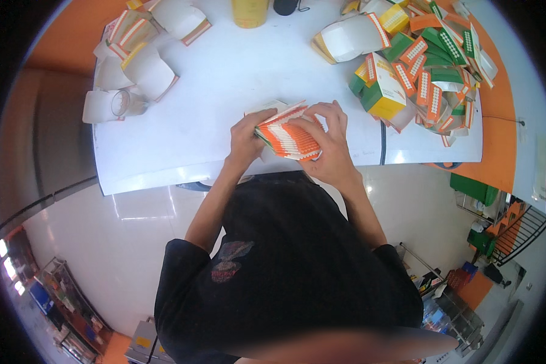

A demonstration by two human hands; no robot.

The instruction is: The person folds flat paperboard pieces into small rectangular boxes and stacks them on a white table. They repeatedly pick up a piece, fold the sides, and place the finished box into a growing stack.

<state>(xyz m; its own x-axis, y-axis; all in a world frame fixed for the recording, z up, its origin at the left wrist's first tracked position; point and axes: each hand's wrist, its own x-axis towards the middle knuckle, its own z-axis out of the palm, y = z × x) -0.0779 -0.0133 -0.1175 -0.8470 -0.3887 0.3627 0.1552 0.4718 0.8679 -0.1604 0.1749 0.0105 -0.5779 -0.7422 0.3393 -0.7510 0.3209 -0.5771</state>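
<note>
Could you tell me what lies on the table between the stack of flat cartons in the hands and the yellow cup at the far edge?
In the head view, only bare white table lies between the stack of flat orange-and-white cartons and the yellow cup.

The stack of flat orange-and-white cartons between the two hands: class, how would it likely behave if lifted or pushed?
The stack of flat cartons looks like thin card, so probably light and slightly bendy. Its edges are fanned, so layers may slide apart if pushed from one side. Both the left hand and right hand clasp it, suggesting it needs squeezing together to stay tidy.

free: bare white table (224,79) centre | blocked: carton pile (431,67) right, folded cartons (139,54) left
</note>
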